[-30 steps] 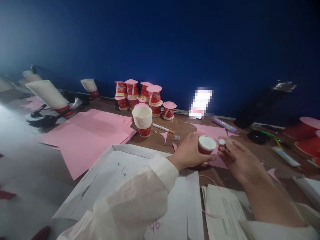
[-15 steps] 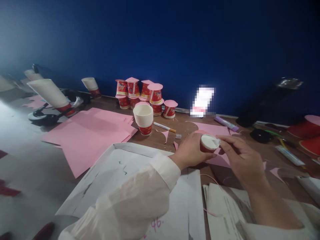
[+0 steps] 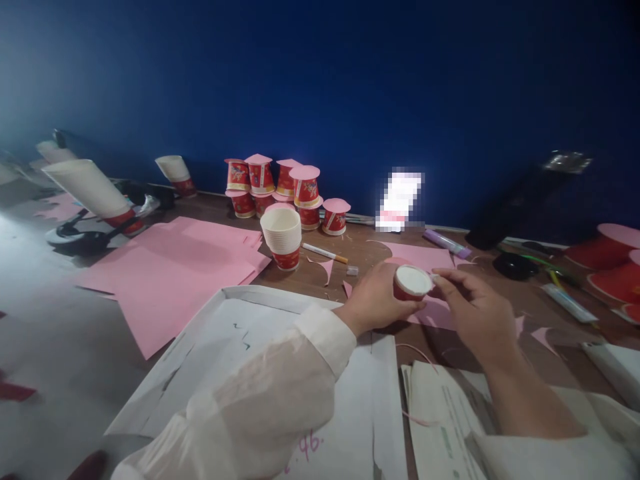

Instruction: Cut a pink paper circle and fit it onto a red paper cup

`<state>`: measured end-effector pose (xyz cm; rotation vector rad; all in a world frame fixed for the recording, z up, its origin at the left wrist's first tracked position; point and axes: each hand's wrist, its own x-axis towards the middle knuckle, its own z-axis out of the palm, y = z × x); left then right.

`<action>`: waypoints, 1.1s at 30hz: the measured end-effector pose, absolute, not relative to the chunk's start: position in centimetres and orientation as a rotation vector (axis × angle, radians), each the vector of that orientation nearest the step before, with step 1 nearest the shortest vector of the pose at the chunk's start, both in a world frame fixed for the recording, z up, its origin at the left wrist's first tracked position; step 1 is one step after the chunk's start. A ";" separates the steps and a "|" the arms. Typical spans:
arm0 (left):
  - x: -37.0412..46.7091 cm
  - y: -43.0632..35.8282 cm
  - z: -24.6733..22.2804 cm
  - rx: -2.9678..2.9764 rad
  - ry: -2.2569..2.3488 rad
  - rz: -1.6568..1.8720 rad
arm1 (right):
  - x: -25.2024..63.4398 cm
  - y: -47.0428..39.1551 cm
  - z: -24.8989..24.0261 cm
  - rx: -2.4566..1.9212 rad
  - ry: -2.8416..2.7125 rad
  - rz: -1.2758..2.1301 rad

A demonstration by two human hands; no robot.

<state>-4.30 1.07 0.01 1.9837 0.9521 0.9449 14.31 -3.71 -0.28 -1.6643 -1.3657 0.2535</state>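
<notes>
My left hand is wrapped round a small red paper cup, whose pale round end faces up. At the cup's right rim, the thumb and forefinger of my right hand are pinched together on something small and whitish that I cannot make out. A nested stack of paper cups stands to the left. Behind it, red cups with pink paper discs are piled in two levels. Pink paper lies under and behind my hands.
Pink sheets lie at left beside a white tray-like box. A marker, a purple tube, a black tape roll and a blurred bright screen are further back. Printed papers lie in front.
The whitish bit at the cup's right edge has shrunk from view, and the round end looks smoother. My right fingers stay at the rim. The whole view has shifted slightly.
</notes>
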 end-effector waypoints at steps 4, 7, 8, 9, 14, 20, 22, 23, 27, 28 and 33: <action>-4.3 1.2 -0.1 2.009 0.908 0.921 | 14.0 -3.9 0.3 -1.649 -1.320 0.316; -4.3 1.4 -0.3 2.023 0.862 0.930 | 14.0 -4.0 0.6 -1.573 -1.460 0.250; -4.3 1.5 -0.4 2.020 0.862 0.936 | 14.1 -4.1 0.7 -1.567 -1.500 0.228; -4.3 1.5 -0.4 2.015 0.868 0.943 | 14.1 -4.1 0.7 -1.569 -1.528 0.208; -4.4 1.4 -0.3 2.005 0.846 0.958 | 14.4 -4.0 0.5 -1.602 -1.540 0.147; -4.4 1.2 -0.2 1.945 0.899 0.933 | 14.2 -3.1 -0.4 -1.436 -0.932 0.733; -4.3 1.1 -0.4 1.912 0.899 0.935 | 14.1 -2.8 -0.5 -1.312 -0.835 0.858; -4.3 1.1 -0.5 1.892 0.900 0.936 | 14.0 -2.7 -0.5 -1.265 -0.807 0.921; -4.2 1.1 -0.6 1.836 0.911 0.915 | 13.8 -2.6 -0.4 -1.128 -0.718 1.118; -4.2 1.1 -0.6 1.830 0.912 0.913 | 13.7 -2.6 -0.3 -1.128 -0.710 1.127; -4.2 1.2 -0.7 1.838 0.906 0.918 | 13.7 -2.7 -0.4 -1.179 -0.688 1.131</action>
